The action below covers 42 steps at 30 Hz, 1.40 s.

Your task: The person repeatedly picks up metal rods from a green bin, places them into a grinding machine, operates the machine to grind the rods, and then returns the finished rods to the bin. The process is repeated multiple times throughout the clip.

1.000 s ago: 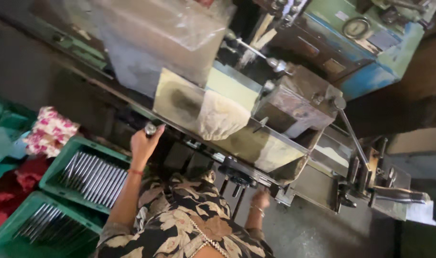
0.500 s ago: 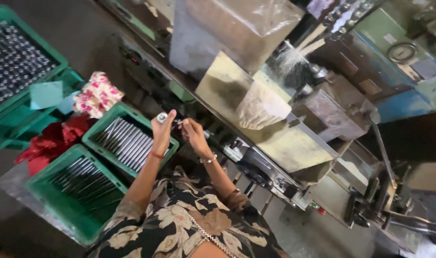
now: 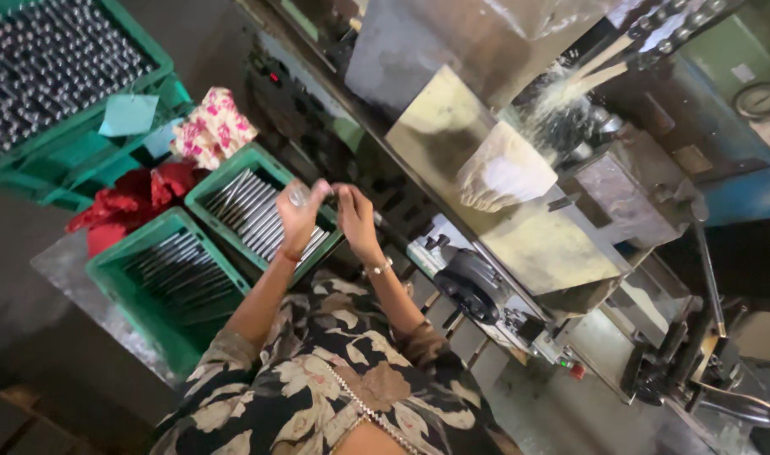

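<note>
While my left hand (image 3: pixel 299 215) pinches a short metal rod (image 3: pixel 298 196) above the green crate (image 3: pixel 262 211), my right hand (image 3: pixel 355 217) curls beside it, apparently empty; rod judged stiff, dense, slick, best held mid-length.

Left hand (image 3: pixel 300 217) raised, right hand (image 3: pixel 357 221) close beside, fingers curled

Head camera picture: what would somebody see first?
Probably the two hands, the left hand and right hand, raised together in the middle, the left holding a small shiny metal piece. Just beyond them sit green crates of metal rods, and on the right a big machine.
</note>
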Motion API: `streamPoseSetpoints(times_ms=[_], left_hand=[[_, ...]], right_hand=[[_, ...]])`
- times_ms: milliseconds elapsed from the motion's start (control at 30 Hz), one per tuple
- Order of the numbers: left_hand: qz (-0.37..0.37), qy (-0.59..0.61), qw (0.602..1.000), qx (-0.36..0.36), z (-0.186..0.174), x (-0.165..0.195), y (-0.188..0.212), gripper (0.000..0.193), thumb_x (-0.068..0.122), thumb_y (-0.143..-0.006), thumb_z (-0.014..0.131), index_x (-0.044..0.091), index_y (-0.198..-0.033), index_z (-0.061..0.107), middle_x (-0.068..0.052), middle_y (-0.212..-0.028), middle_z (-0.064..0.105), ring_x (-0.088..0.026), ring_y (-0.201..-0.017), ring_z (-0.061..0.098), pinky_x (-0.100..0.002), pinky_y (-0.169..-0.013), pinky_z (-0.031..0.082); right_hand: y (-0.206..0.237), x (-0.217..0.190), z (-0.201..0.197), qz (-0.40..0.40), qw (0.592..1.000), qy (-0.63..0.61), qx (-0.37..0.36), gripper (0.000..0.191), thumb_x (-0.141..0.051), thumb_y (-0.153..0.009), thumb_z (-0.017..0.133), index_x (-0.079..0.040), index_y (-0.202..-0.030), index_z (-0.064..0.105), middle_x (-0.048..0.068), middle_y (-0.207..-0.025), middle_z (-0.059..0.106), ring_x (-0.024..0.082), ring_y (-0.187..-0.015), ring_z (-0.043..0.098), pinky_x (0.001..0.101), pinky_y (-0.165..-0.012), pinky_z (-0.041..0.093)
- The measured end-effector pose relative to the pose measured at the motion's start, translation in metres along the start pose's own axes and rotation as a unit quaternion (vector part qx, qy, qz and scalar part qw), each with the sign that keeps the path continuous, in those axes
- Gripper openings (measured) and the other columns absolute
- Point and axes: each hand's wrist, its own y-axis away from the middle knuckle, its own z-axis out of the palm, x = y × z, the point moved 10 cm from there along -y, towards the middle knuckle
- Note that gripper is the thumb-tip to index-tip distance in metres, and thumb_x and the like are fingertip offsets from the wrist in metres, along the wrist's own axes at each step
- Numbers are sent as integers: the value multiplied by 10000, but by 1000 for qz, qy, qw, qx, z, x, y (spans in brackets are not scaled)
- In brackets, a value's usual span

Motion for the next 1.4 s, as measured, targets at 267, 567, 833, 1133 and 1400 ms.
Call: streamPoseSetpoints(times_ms=[267,567,833,1133,1400], left_hand=[[10,4,999,53,-44,-6,12,509,209,-931,803,160,-628,397,111,-645,341,-25,-612,288,-274,-512,236],[-188,186,963,49,-43,-21,20,399,341,-989,733,154,-718,506,100,-638,412,-30,-543,362,-246,-478,271],[-269,21,930,-250,-42,-54,31,370,438,-992,691,113,-902,539,58,-684,453,-45,-550,418,-236,-461,345],[-109,-477,860,-146,-106,-85,-30,257,191,-900,617,96,-1139,616,-158,-1051,619,-346,-934,592,-483,-797,469],[60,-465,861,-195,-112,-51,-27,212,158,-947,599,86,-1115,705,-189,-1117,712,-403,-1057,665,-521,-938,522]], right_hand=[[16,-3,38,-40,996,76,21,321,-302,-1084,562,-21,-1059,714,-59,-589,462,12,-475,388,227,-426,292],[28,-26,59,-154,979,128,46,203,-161,-1019,659,20,-1052,744,-27,-807,677,10,-634,471,206,-543,395],[23,-45,32,-183,972,-97,110,180,-147,-1022,704,13,-1103,715,-46,-696,566,18,-510,427,210,-451,310],[95,-37,-74,-202,953,59,218,205,-168,-1015,717,-4,-1138,706,-55,-738,587,19,-573,472,212,-495,362],[160,7,-131,-116,928,175,308,214,-186,-1029,691,9,-1107,735,-76,-734,545,-8,-597,409,193,-500,300]])
